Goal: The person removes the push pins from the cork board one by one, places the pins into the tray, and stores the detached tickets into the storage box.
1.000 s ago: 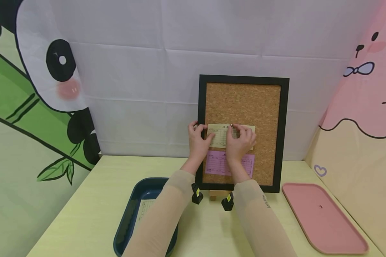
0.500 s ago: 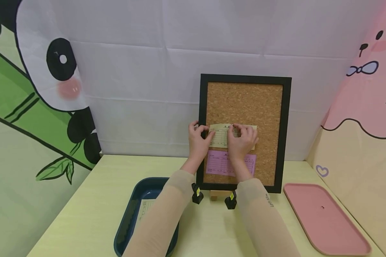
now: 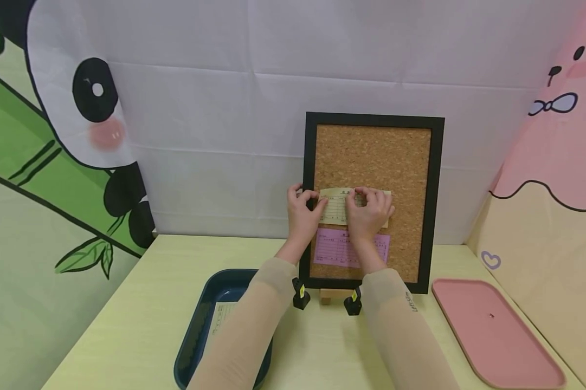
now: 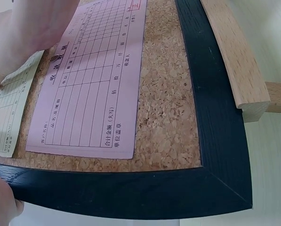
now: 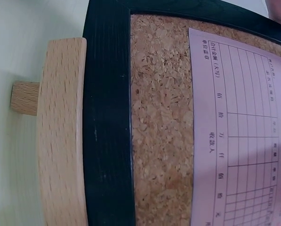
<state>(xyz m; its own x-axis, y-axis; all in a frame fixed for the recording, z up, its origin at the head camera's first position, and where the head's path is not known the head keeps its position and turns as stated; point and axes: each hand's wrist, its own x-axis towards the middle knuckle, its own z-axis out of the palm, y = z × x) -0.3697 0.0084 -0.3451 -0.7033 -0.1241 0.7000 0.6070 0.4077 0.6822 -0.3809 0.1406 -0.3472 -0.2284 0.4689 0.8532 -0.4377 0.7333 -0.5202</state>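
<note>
A black-framed cork board (image 3: 371, 157) stands upright on a wooden easel (image 3: 326, 296). A pink slip (image 3: 332, 249) is pinned low on the cork, and also shows in the left wrist view (image 4: 93, 89) and the right wrist view (image 5: 244, 141). Above it a yellow slip (image 3: 336, 208) lies against the cork. My left hand (image 3: 302, 214) grips the yellow slip's left end by the frame. My right hand (image 3: 371, 211) pinches a small pin at the slip's top edge; the fingers hide the pin.
A dark blue tray (image 3: 200, 325) with a printed sheet (image 3: 219, 317) sits at the front left of the table. A pink tray (image 3: 493, 325) lies at the right. Two black clips (image 3: 300, 292) stand at the board's foot. Printed cloth hangs behind.
Both hands stay on the yellow slip. The right fingers have closed over the pin head that showed at the slip's top edge one second ago.
</note>
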